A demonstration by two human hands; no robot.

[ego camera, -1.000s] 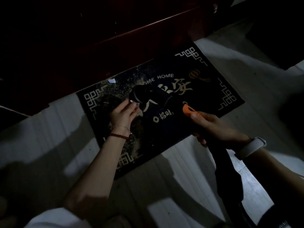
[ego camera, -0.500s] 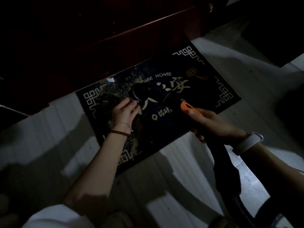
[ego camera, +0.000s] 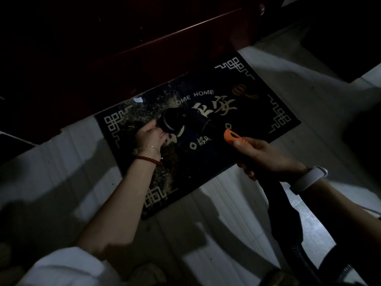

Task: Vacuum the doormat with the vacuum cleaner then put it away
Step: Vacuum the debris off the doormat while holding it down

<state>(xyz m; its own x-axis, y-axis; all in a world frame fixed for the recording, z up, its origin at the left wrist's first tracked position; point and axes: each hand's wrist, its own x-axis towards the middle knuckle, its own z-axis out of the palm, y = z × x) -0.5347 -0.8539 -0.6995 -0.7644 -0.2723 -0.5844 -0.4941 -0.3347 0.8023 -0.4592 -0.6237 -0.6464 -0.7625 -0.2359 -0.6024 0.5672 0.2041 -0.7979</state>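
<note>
1. Two hands on one tool. Left hand [ego camera: 151,134] grips the round black nozzle end [ego camera: 171,122] of the vacuum cleaner [ego camera: 206,125], fingers curled under its rim. My read: it steers the mouth and keeps it low over the mat.
2. Right hand [ego camera: 261,154] wraps the dark handle section behind the orange thumb piece [ego camera: 233,137], thumb laid along it. Probably carries the weight and sits ready on the switch or latch; can't tell which that orange part is.
3. Black hose [ego camera: 282,213] runs from the right hand back toward the person, down to the lower right. Cleaner body not in view.
4. Doormat [ego camera: 206,162] lies flat on the floor directly under both hands, its far edge against a dark red wooden door or cabinet base [ego camera: 144,48].
5. Pale grit is dense on the mat around and beyond the left hand; the part beyond the right hand looks cleaner. Judgement: nozzle is aimed at the dirty zone, vacuuming mid-way, put-away not started.
6. White paper scrap [ego camera: 137,99] sits at the mat's far edge, beyond the left hand, apart from the nozzle.
7. Light tiled floor [ego camera: 226,223] around the mat, heavy shadows. Too dark to confirm nozzle-to-mat contact.
</note>
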